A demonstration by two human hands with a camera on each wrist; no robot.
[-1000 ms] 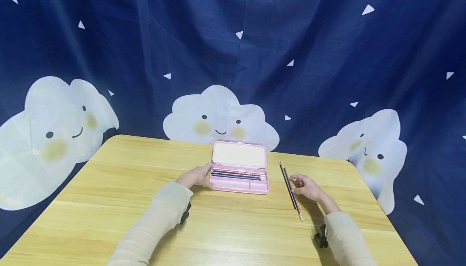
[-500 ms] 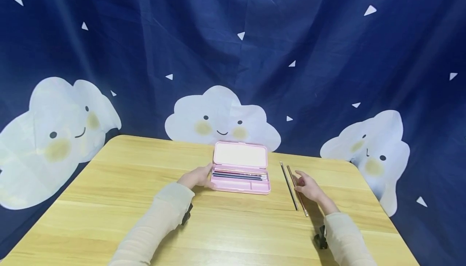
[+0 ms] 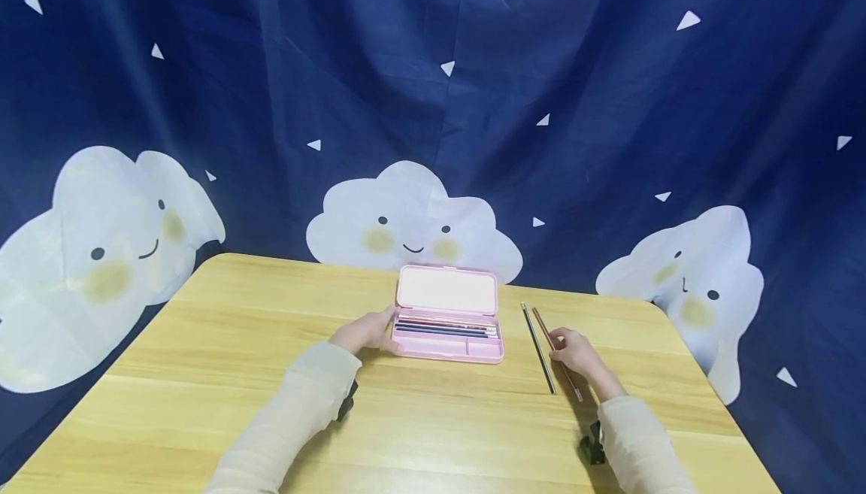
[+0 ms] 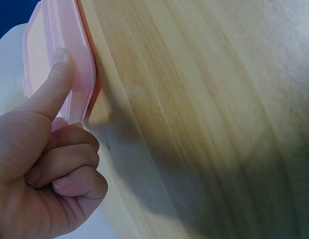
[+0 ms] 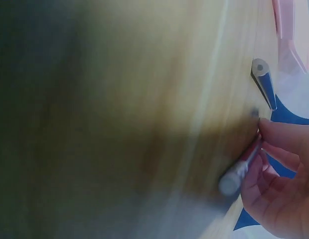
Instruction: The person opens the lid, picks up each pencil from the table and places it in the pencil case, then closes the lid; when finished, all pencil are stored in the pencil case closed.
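A pink pencil case (image 3: 429, 345) lies with its lid (image 3: 446, 289) raised, several pencils (image 3: 440, 326) in its back compartment. My left hand (image 3: 364, 331) holds the case's left end; in the left wrist view the thumb (image 4: 57, 82) lies over the rim and the lower fingers are curled. To the right of the case, my right hand (image 3: 576, 351) pinches a reddish pencil (image 3: 541, 322) near its middle, its pale eraser end (image 5: 233, 181) pointing toward the right wrist camera. Just left of it, a dark pencil (image 3: 539, 351) rests on the table.
The light wooden table (image 3: 406, 426) stretches around both hands. Behind it hangs a dark blue curtain (image 3: 379, 88) with smiling clouds. The case's front compartment has a small divider (image 3: 467, 346) toward its right.
The reddish pencil has moved right, away from the dark pencil it lay against. The right hand has closed its fingertips on it. The left hand stays on the case.
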